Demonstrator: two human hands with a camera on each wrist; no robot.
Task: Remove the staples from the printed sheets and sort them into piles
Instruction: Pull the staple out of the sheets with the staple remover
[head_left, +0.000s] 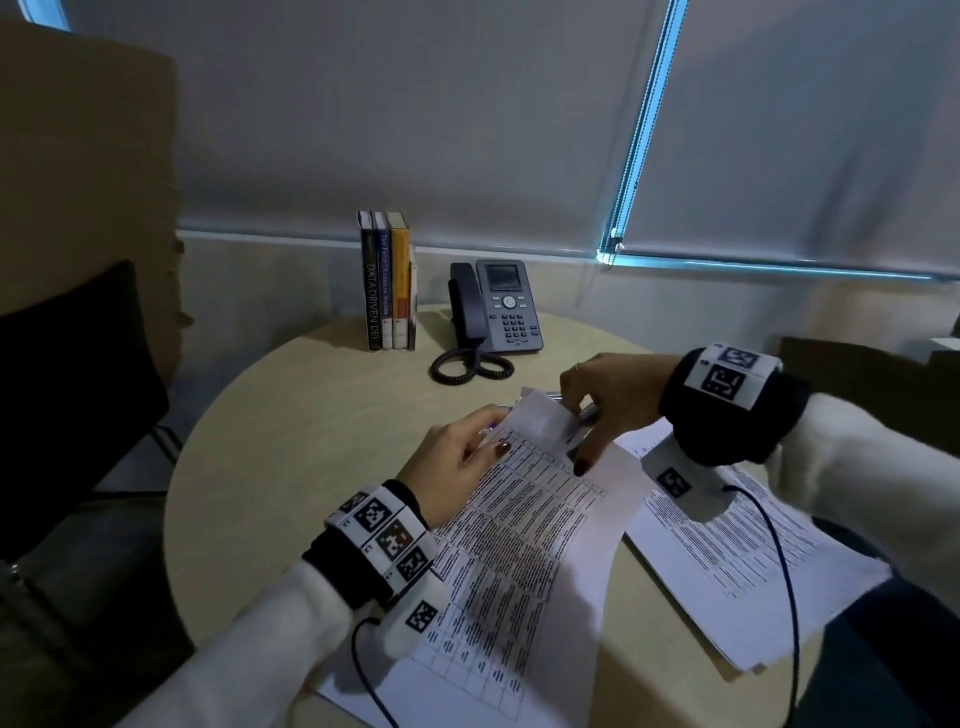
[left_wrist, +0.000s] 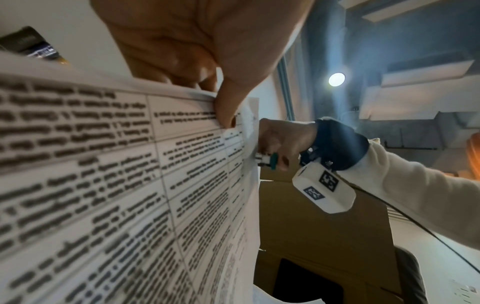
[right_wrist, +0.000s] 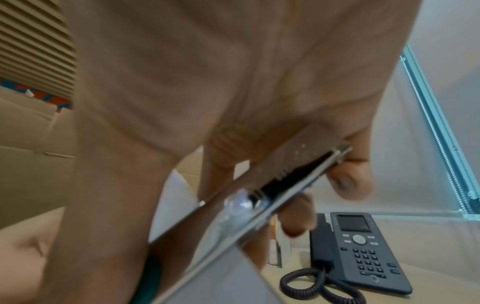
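Note:
A stapled set of printed sheets (head_left: 519, 545) lies tilted across the round table (head_left: 291, 415), its far corner (head_left: 540, 415) folded up. My left hand (head_left: 483, 434) pinches that far edge, thumb (left_wrist: 228, 107) on top and fingers behind the paper. My right hand (head_left: 587, 421) grips a silvery metal staple tool (right_wrist: 259, 195) with a green part (left_wrist: 272, 162), held against the lifted corner. The staple itself is hidden by paper and fingers. The right thumb (head_left: 584, 465) points down onto the top sheet.
A second pile of printed sheets (head_left: 753, 561) lies to the right, under my right wrist. At the back of the table stand a desk phone (head_left: 506, 306) with a coiled cord and three upright books (head_left: 387, 280). A dark chair (head_left: 67, 389) is at left.

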